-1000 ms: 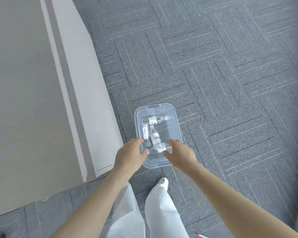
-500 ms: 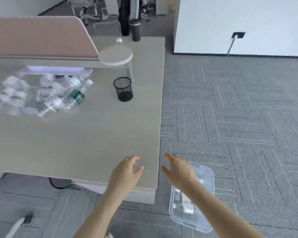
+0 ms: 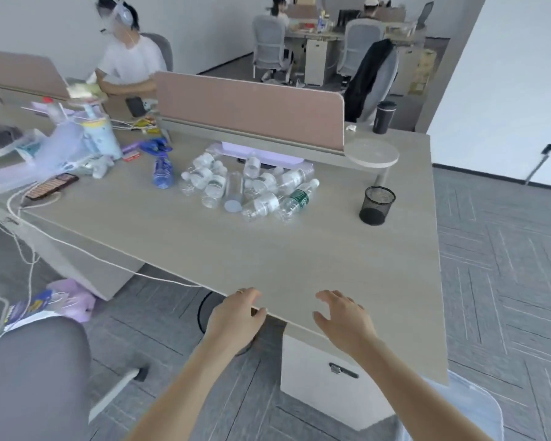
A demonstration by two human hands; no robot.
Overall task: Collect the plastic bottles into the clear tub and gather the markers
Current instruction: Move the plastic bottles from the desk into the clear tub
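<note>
Both hands, left (image 3: 236, 316) and right (image 3: 344, 319), were loose and empty at the desk (image 3: 299, 256) edge. Guess the bottles (image 3: 252, 186) came next, a long reach, then into the tub (image 3: 477, 409).

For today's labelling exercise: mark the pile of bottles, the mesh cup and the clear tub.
pile of bottles (image 3: 252, 186), head view, middle of the heap
mesh cup (image 3: 377, 205), head view, side wall
clear tub (image 3: 477, 409), head view, rim

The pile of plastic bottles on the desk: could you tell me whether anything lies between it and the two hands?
Nothing visible does: only bare desk lies between the left hand, the right hand and the bottle pile.
</note>
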